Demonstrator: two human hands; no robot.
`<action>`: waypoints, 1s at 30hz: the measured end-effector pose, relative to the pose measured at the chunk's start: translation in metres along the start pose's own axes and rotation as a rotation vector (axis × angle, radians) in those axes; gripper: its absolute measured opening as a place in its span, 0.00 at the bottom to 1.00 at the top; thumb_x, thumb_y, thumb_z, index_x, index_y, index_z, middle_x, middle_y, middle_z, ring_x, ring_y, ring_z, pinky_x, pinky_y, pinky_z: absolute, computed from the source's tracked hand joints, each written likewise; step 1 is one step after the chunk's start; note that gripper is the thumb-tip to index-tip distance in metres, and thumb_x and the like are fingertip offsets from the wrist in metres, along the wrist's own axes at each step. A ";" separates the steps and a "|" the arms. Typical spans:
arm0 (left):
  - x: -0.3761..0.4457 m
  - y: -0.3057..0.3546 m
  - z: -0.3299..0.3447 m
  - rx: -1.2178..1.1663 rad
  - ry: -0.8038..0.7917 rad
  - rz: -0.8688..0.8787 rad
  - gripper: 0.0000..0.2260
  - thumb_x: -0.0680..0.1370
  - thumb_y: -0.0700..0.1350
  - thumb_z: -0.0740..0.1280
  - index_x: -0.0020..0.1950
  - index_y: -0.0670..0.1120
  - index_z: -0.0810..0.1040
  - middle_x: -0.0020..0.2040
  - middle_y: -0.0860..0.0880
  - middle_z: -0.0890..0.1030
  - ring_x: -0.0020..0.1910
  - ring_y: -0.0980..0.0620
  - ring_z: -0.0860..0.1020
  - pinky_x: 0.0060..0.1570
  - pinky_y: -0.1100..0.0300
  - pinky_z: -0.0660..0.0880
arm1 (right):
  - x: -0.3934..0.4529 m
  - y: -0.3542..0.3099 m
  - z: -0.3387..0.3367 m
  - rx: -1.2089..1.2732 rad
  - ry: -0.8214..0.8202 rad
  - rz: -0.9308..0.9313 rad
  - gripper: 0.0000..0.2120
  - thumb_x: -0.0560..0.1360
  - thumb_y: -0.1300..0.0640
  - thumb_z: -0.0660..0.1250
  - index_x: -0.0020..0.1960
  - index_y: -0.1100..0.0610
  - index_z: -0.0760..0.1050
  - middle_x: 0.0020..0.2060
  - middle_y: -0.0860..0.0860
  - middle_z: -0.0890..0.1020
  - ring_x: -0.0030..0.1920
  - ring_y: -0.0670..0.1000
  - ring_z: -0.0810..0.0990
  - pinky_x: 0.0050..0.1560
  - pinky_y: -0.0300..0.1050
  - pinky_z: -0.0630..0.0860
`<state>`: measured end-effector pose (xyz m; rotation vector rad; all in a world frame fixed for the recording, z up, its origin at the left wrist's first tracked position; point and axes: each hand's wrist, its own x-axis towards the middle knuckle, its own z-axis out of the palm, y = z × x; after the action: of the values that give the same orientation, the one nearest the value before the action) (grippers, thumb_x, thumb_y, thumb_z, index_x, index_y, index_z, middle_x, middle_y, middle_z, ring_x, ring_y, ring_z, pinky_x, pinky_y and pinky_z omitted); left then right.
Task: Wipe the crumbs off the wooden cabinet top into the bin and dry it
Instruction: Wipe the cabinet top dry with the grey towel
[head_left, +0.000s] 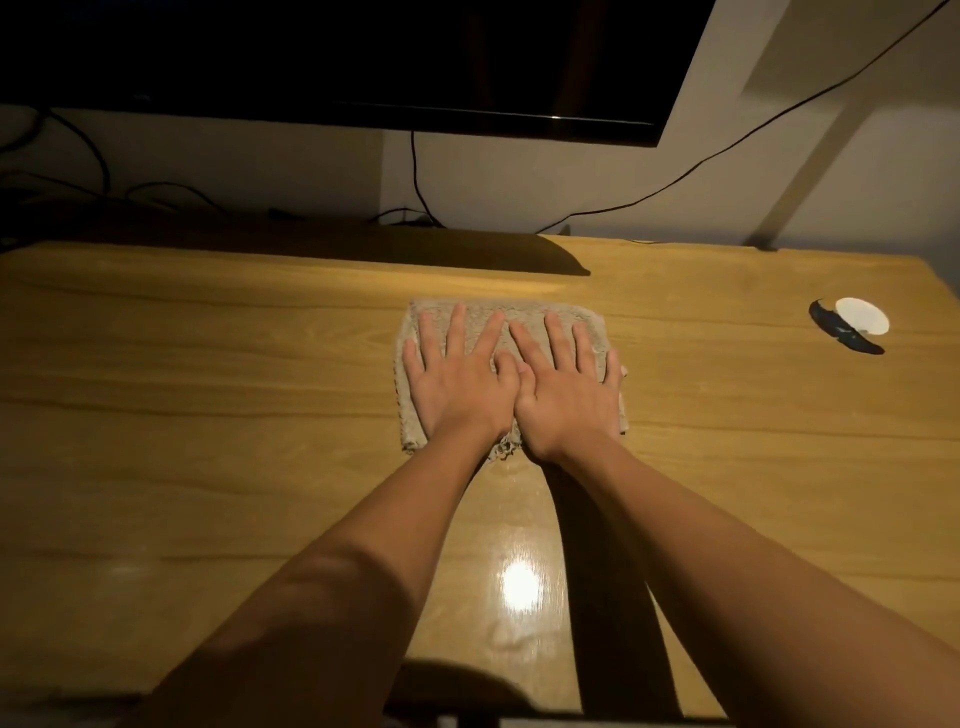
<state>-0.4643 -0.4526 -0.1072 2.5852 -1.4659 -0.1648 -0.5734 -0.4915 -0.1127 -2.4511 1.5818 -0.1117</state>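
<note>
A beige cloth (524, 317) lies flat on the wooden cabinet top (208, 395), a little right of its middle. My left hand (460, 379) and my right hand (566, 389) both press flat on the cloth, side by side, fingers spread and pointing away from me, thumbs touching. The hands cover most of the cloth. A frayed corner of it shows between my wrists. No crumbs or bin can be made out in this dim light.
A dark screen (363, 62) hangs over the back of the top, with cables (415, 176) trailing down the wall behind. At the far right lie a small white disc (862, 314) and a dark curved object (841, 330). A lamp glare (519, 584) shines on the wood near me.
</note>
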 end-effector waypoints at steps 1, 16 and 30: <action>0.014 0.004 0.000 -0.005 0.002 0.002 0.25 0.82 0.61 0.43 0.80 0.66 0.44 0.83 0.53 0.43 0.81 0.42 0.37 0.77 0.41 0.41 | 0.014 0.002 -0.001 -0.001 0.004 0.003 0.25 0.83 0.40 0.36 0.80 0.34 0.40 0.82 0.44 0.40 0.81 0.50 0.35 0.78 0.64 0.36; 0.162 0.046 -0.002 0.077 -0.048 -0.082 0.27 0.81 0.60 0.46 0.33 0.47 0.73 0.40 0.46 0.81 0.40 0.46 0.72 0.59 0.46 0.64 | 0.162 0.014 -0.024 -0.189 -0.023 -0.019 0.27 0.81 0.48 0.40 0.59 0.48 0.78 0.67 0.52 0.79 0.76 0.59 0.65 0.77 0.67 0.43; 0.141 0.035 0.000 0.086 0.019 0.062 0.23 0.82 0.56 0.49 0.69 0.51 0.75 0.69 0.43 0.76 0.70 0.39 0.69 0.72 0.40 0.58 | 0.145 0.012 -0.019 -0.112 0.043 0.050 0.28 0.83 0.44 0.39 0.76 0.47 0.67 0.75 0.57 0.70 0.80 0.61 0.58 0.77 0.68 0.40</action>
<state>-0.4218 -0.5913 -0.1024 2.5958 -1.5777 -0.0706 -0.5270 -0.6305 -0.1053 -2.5068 1.7100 -0.0696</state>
